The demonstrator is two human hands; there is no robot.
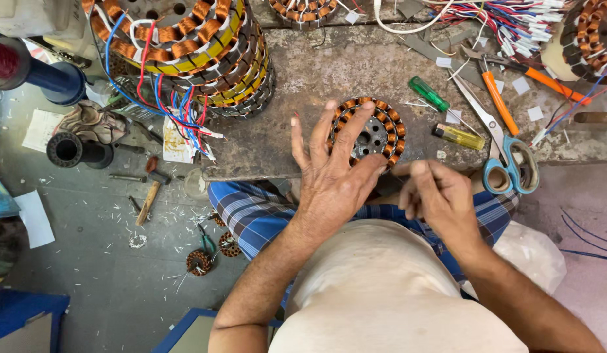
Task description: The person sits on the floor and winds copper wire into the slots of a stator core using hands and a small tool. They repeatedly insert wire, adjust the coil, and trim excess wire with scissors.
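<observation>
The left hand (pixel 333 176) lay spread over the copper-wound coil ring (pixel 369 131) on the counter (pixel 329 72), steadying it, while the right hand (pixel 437 196), just beside, pinched something too thin to tell, likely wire needing careful threading.

I see worn grey stone table (pixel 303 78). On it: small copper-wound stator (pixel 375 131) near front edge; green-handled screwdriver (pixel 429 93) and yellow-handled screwdriver (pixel 459 136) just beside it; scissors (pixel 506 157) with blue-grey handles overhanging edge; orange-handled pliers (pixel 498 98); tall stack of wound stators (pixel 205 59) at left; bundle of coloured wires (pixel 513 19) at back. Floor (pixel 107 274) below carries hammer (pixel 148 201), black tube (pixel 78 150), small coils (pixel 200 261)
</observation>
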